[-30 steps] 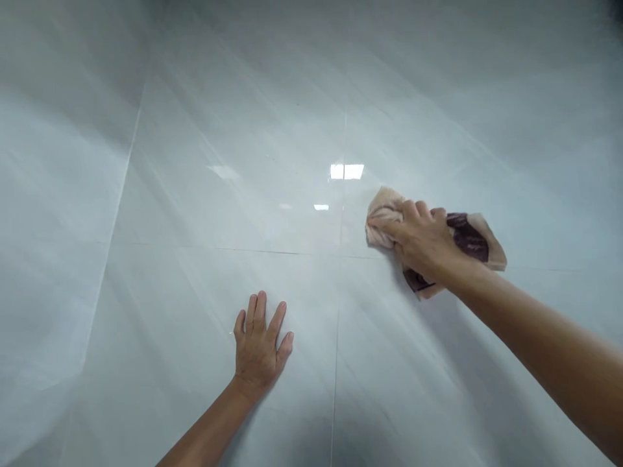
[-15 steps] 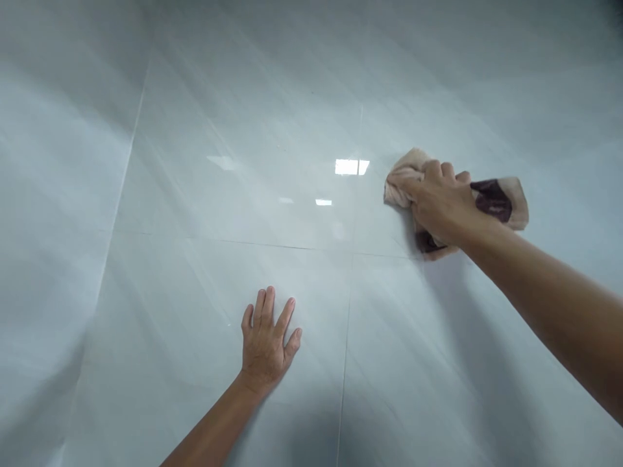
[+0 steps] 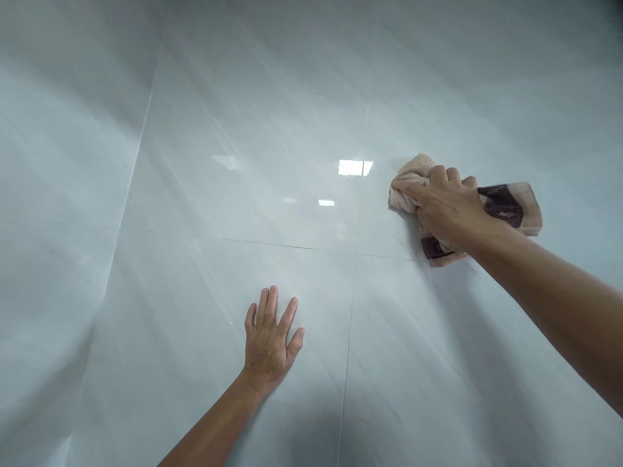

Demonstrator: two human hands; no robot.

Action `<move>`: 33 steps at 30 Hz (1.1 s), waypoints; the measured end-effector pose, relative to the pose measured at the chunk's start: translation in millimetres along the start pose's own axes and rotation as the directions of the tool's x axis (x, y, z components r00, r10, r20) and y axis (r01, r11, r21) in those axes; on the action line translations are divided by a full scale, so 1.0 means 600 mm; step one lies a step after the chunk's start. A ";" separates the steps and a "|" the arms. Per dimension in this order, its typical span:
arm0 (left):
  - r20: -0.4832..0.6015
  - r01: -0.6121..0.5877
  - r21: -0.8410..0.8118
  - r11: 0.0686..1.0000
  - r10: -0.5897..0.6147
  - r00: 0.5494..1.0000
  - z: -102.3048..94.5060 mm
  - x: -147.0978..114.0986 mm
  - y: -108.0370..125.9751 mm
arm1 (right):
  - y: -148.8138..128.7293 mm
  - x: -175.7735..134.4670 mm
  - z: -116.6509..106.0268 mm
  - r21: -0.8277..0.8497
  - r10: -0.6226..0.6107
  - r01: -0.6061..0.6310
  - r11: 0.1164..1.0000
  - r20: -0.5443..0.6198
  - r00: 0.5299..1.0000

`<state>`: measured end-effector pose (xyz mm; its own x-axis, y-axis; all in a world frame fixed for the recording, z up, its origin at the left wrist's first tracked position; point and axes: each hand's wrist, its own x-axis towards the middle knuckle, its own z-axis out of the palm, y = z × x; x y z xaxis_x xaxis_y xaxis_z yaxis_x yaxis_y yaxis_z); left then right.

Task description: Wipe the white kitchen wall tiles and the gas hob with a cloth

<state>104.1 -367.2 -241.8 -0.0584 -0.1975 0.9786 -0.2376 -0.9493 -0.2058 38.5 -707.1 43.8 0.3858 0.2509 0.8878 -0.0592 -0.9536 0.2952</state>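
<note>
A glossy, pale grey tiled wall (image 3: 272, 214) with faint diagonal streaks fills the view. My right hand (image 3: 450, 204) grips a bunched cloth (image 3: 528, 207), beige with dark purple-brown patches, and presses it against the tiles right of the vertical joint. One end of the cloth pokes out past the fingers on the left, another trails to the right, and a corner hangs below the palm. My left hand (image 3: 270, 347) lies flat on the tiles lower down, left of that joint, fingers spread and nothing in it.
Thin joints cross the surface, a vertical one (image 3: 348, 344) and a horizontal one (image 3: 272, 244). On the left, a corner line (image 3: 125, 201) runs down where another tiled surface (image 3: 53, 214) meets this one. Bright light reflections (image 3: 351, 168) show near the middle.
The cloth and my right hand have shifted slightly right and down on the tiles. My left hand stays in place, while the whole view has moved a little.
</note>
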 end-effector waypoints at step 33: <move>-0.006 0.017 -0.004 1.000 -0.017 1.000 0.000 -0.003 0.005 | 0.141 0.031 0.073 0.205 0.508 -0.468 0.860 -0.252 0.823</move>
<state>103.3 -369.7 -244.1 -0.0597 -0.1797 0.9819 -0.2426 -0.9516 -0.1889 80.6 -790.3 69.7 0.0557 -0.2364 0.9701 -0.0423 -0.9713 -0.2342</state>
